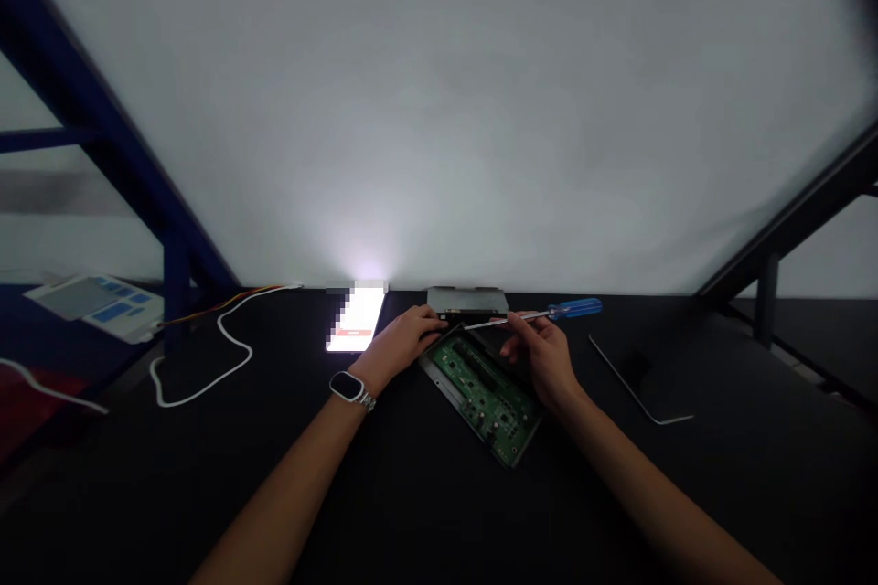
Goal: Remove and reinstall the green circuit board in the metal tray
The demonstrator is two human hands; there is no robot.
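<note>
On a black bench [686,494], a green circuit board in a black metal tray [482,398] lies mid-bench, near the far edge, just before a grey metal casing [467,300]. The left hand [401,343] closes on the casing's dark near corner. The right hand [539,356], fingers narrowly pinched, holds a blue-handled steel screwdriver [574,308] level, its shaft pointing toward the left hand.

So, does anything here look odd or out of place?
The green circuit board lies exposed in an open black casing, while the right hand holds a blue-handled screwdriver across it. No damage shows, though the detail is too small to be sure.
</note>
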